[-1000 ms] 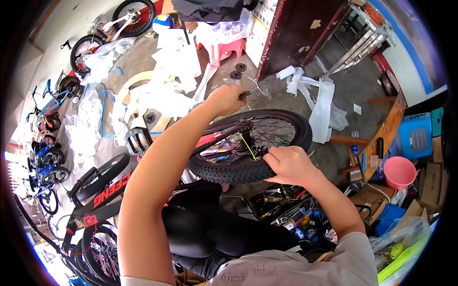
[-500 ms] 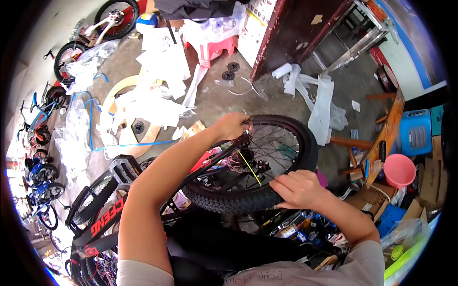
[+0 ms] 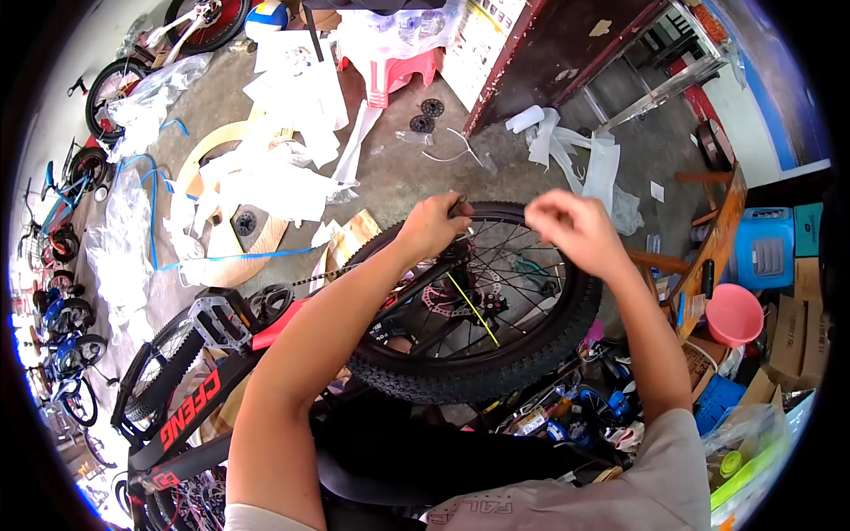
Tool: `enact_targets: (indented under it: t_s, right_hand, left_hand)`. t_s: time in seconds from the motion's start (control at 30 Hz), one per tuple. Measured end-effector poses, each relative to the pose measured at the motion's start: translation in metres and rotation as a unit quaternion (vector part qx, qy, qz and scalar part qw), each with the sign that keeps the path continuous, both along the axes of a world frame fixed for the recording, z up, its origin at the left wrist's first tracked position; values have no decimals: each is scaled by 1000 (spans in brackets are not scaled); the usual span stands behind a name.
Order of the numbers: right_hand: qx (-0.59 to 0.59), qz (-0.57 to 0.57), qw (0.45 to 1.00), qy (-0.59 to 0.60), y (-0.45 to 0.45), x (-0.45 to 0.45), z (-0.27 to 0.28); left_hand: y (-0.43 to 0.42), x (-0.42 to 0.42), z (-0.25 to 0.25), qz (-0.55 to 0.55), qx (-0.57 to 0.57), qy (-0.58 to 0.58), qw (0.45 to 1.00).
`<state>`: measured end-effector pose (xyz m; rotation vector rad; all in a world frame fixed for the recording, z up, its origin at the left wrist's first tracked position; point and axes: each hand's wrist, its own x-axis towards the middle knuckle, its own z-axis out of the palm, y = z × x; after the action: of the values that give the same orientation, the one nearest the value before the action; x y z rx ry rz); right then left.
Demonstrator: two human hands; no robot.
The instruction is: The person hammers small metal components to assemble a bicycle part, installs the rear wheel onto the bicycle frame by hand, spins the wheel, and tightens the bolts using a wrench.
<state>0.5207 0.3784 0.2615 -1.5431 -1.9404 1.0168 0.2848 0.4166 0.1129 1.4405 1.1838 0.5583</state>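
A black bicycle wheel with a knobby tyre (image 3: 478,382) lies tilted in front of me, with a disc brake rotor (image 3: 438,296) near its hub and a thin yellow strip (image 3: 474,308) across the spokes. My left hand (image 3: 432,228) is closed at the tyre's upper left, by the frame tubes; what its fingers grip is mostly hidden. Over the wheel's upper right edge is my right hand (image 3: 575,232), fingers curled and slightly blurred, with nothing visible in them. The black and red bicycle frame (image 3: 199,407) extends to the lower left, with a pedal (image 3: 220,320) above it.
Paper and cardboard scraps (image 3: 266,177) litter the floor, along with a blue strap (image 3: 239,259). More bicycles (image 3: 75,310) line the left side. To the right stand a wooden bench (image 3: 713,257), a pink bucket (image 3: 735,314) and cardboard boxes (image 3: 788,341). Tools and parts (image 3: 567,416) lie below the wheel.
My right hand has left the tyre's lower right edge and moved up to the wheel's upper right. My left hand stays at the same spot on the bicycle. The view has shifted slightly.
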Motion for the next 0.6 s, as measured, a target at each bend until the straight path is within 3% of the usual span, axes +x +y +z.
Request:
enact_targets:
  t_s: [0.07, 0.13, 0.17, 0.27, 0.43, 0.6]
  right_hand:
    - [57, -75, 995, -32, 18, 2, -31]
    - [72, -35, 993, -87, 23, -1, -51]
    - [32, -30, 982, -184, 19, 0, -37]
    - [113, -124, 975, -149, 26, 1, -46]
    - [85, -92, 968, -218, 31, 9, -53]
    - [78, -91, 967, -225, 29, 10, -55]
  left_hand:
    - [5, 4, -4, -11, 23, 23, 999]
    - [7, 4, -5, -19, 46, 45, 998]
    - [8, 3, -5, -20, 27, 52, 998]
    - [7, 3, -11, -35, -33, 41, 998]
    - [19, 7, 5, -58, -142, 34, 988]
    - [29, 10, 1, -100, -122, 53, 986]
